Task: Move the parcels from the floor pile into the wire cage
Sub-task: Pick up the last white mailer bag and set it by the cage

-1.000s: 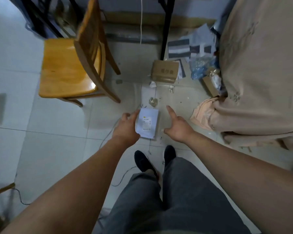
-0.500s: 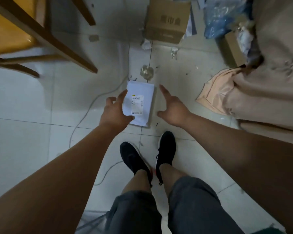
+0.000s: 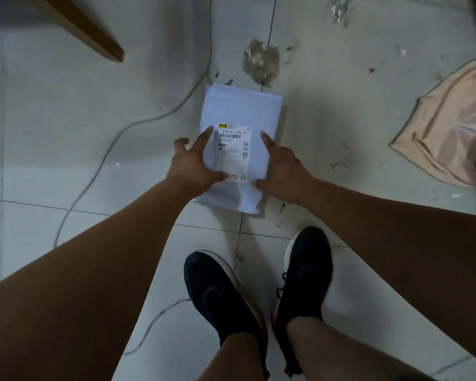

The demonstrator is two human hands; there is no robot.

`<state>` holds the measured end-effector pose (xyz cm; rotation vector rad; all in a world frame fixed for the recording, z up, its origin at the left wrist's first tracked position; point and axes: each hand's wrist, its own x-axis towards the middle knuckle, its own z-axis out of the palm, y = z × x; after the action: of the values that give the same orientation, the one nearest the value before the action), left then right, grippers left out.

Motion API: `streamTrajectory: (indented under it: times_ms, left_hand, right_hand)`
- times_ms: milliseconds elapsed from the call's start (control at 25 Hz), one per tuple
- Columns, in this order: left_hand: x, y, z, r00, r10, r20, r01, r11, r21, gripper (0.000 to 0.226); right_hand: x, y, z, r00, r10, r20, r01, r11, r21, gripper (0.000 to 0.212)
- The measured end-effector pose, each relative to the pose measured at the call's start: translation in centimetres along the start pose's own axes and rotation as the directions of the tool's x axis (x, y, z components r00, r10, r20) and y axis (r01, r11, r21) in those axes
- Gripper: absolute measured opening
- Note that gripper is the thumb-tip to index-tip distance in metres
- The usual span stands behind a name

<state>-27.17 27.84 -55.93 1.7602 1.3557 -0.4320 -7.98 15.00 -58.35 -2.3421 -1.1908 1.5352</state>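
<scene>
A flat white parcel (image 3: 241, 111) with a printed shipping label lies on the tiled floor just ahead of my two black shoes. My left hand (image 3: 191, 163) rests on its left edge, with index finger and thumb spread on the top face and the other fingers bent beside the edge. My right hand (image 3: 282, 167) rests on the right edge, index finger and thumb lying on top. The parcel sits flat between both hands. No wire cage is in view.
A wooden chair leg (image 3: 94, 37) slants in at the top left. A grey cable (image 3: 116, 141) snakes over the tiles left of the parcel. Crumpled clear plastic (image 3: 260, 60) lies just beyond it, and beige cloth (image 3: 451, 127) spreads at the right.
The view has dropped much closer to the floor. Both hands have come together onto the parcel; the right hand, held apart before, now touches its right edge.
</scene>
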Motion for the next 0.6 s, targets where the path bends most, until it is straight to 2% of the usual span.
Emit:
streamTrajectory:
  times_ms: [160, 280, 400, 600]
  left_hand:
    - [1.4, -0.1, 2.7, 1.000, 0.014, -0.020, -0.014, 1.000, 0.004, 0.115]
    - [-0.4, 1.4, 3.5, 0.999, -0.005, -0.049, -0.001, 0.993, -0.117, 0.110]
    - [-3.4, 3.2, 2.1, 0.997, 0.031, -0.067, -0.043, 0.983, -0.180, 0.109]
    - [-10.1, 7.7, -4.5, 0.990, 0.094, -0.106, -0.107, 0.987, -0.123, 0.112]
  right_hand:
    - [1.7, -0.2, 2.8, 0.991, -0.086, -0.101, 0.084, 0.996, -0.018, 0.116]
    - [0.4, -0.8, 2.6, 0.977, -0.117, -0.180, 0.129, 0.990, 0.057, 0.113]
    - [-2.6, -1.9, 0.1, 0.972, -0.108, -0.208, 0.126, 0.989, 0.076, 0.113]
    - [-9.2, -7.1, -6.6, 0.957, -0.125, -0.260, 0.151, 0.985, 0.081, 0.118]
